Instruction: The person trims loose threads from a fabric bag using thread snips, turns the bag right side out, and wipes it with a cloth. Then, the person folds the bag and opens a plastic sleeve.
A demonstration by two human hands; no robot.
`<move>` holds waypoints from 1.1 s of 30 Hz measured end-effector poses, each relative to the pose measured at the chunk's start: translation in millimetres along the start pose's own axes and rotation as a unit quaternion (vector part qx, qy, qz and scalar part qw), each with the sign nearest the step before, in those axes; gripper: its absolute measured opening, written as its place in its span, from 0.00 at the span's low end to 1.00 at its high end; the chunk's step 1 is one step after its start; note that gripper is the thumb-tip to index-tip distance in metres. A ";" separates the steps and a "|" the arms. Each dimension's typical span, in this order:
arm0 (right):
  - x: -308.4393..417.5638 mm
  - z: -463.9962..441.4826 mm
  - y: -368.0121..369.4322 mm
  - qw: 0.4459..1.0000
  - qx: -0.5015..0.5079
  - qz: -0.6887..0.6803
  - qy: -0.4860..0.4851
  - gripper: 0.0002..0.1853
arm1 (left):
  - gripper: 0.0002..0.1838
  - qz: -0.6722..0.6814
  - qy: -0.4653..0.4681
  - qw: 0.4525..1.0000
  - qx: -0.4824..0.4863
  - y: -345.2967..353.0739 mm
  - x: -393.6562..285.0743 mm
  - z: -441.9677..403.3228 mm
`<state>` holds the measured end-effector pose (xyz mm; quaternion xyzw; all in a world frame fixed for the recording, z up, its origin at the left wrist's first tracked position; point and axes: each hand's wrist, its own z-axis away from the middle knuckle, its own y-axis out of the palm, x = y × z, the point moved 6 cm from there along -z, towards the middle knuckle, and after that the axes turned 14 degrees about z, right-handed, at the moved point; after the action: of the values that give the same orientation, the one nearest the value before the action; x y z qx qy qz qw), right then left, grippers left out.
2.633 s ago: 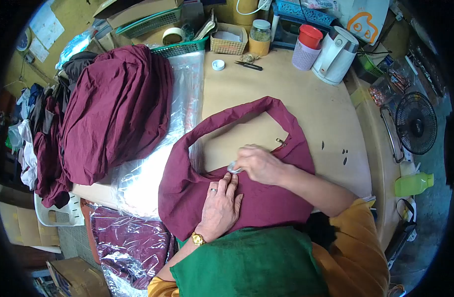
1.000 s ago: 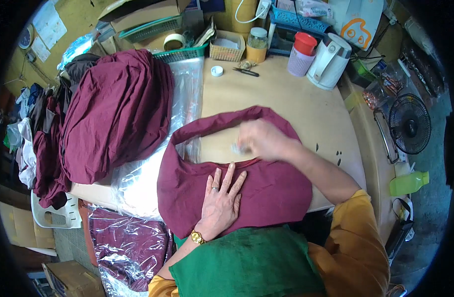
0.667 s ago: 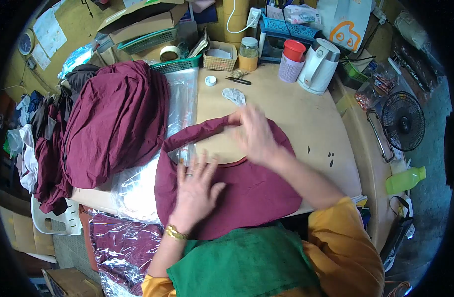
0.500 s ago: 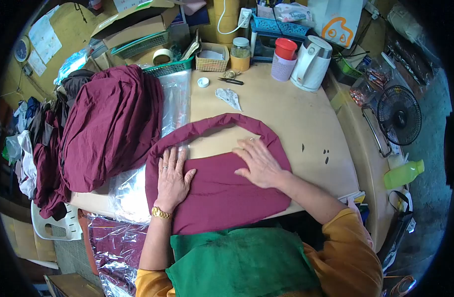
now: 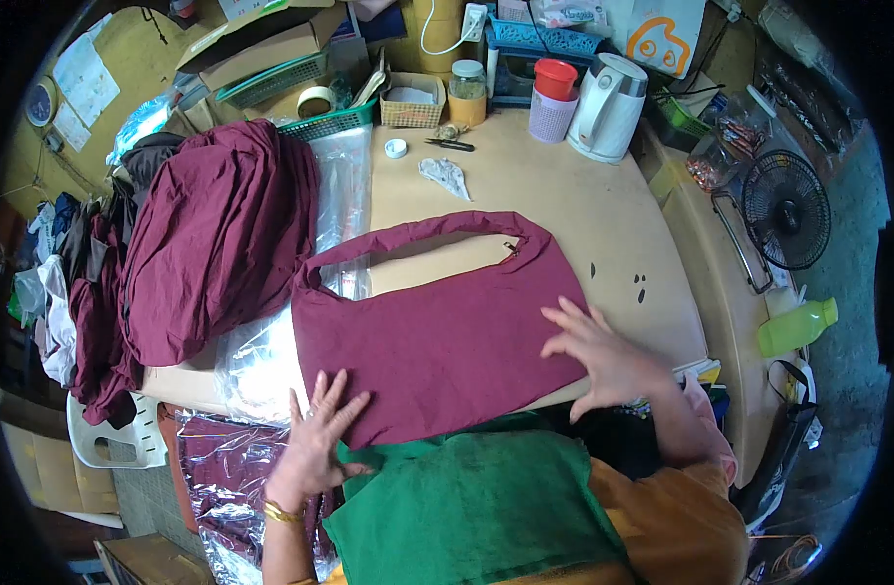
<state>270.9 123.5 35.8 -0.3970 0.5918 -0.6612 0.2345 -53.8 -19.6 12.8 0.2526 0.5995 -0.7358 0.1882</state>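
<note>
A maroon cloth shoulder bag [image 5: 437,331] lies flat on the table in front of me, its strap looped away from me. A small zipper pull [image 5: 510,250] shows near the strap's right end. My left hand [image 5: 320,439] is at the bag's lower left corner, fingers spread, the fingertips over the cloth. At the bag's right edge is my right hand [image 5: 603,356], its fingers apart and curved, holding nothing. Whether its fingertips touch the cloth I cannot tell.
A heap of maroon bags [image 5: 218,244] stands on the left, over clear plastic sheeting [image 5: 344,195]. Thread snips [image 5: 450,144], a white scrap [image 5: 445,178] and a white kettle [image 5: 608,107] are farther back. A fan [image 5: 786,210] and a green bottle [image 5: 798,328] are on the right.
Both hands have drawn back toward me, the left to the lower left corner, the right to the right edge. The bag lies smoother, its strap narrower and the zipper pull showing.
</note>
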 end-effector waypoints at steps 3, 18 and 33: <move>-24.0 11.0 20.2 0.996 -0.081 0.046 0.012 0.13 | 0.33 0.010 0.089 0.994 -0.064 22.9 27.0 1.1; -58.6 0.9 38.7 0.948 -0.316 0.017 0.033 0.08 | 0.18 0.124 0.133 0.926 -0.330 -20.6 34.2 -46.3; -63.1 -71.4 -9.3 0.900 -0.309 0.281 -0.127 0.09 | 0.11 -0.111 0.270 0.910 -0.293 -67.0 24.7 -91.9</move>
<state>251.4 217.1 30.3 -0.3477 0.8184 -0.2955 0.3493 -99.1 84.9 36.6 0.3070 0.8404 -0.4466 0.0020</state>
